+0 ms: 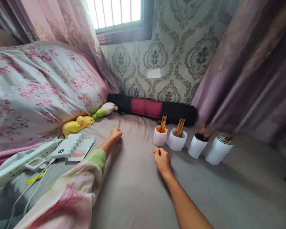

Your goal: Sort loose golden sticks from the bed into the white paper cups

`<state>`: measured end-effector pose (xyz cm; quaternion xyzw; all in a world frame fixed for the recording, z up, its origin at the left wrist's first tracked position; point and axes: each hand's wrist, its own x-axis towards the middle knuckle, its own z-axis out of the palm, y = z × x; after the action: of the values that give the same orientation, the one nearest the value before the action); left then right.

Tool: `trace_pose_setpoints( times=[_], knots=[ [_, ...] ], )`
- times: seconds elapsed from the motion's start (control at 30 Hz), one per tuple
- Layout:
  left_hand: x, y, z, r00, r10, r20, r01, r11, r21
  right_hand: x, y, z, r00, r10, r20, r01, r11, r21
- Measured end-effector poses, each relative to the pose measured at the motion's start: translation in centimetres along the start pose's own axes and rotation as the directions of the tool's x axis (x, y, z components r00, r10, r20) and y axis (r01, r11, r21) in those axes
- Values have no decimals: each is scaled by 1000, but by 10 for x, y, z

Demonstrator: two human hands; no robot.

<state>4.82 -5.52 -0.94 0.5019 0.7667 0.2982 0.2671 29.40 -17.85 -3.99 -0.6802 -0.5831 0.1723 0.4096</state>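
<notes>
My left hand [116,135] is closed round a few thin brown sticks [119,124], whose tips point up above the fist. Near the front of the leftmost white-wrapped cup [160,139] is my right hand [163,159], fingers curled and thumb pressed in; whatever it may hold is hidden. Orange-brown thin sticks [163,123] stand in that cup. To its right, a wider white cup [177,143] holds a bundle of similar sticks [180,128]. Further right, a dark-mouthed white-wrapped cup [196,148] and a larger white-wrapped jar [216,155] also contain sticks, blurred there.
Grey sheet [133,187] lies under everything. Behind the cups runs a long black-and-red rolled bag [146,107] against the wall. Left are a yellow plush toy [77,125], a green-and-white plush [105,110], a power strip [21,163], a white device [65,143] and cables.
</notes>
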Motion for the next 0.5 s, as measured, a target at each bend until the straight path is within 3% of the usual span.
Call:
trace_pose_setpoints(
  times=[0.5],
  knots=[
    [17, -6, -36, 991, 32, -131, 1, 969, 247, -2, -2, -1, 999, -4, -32, 2, 999, -54]
  ],
)
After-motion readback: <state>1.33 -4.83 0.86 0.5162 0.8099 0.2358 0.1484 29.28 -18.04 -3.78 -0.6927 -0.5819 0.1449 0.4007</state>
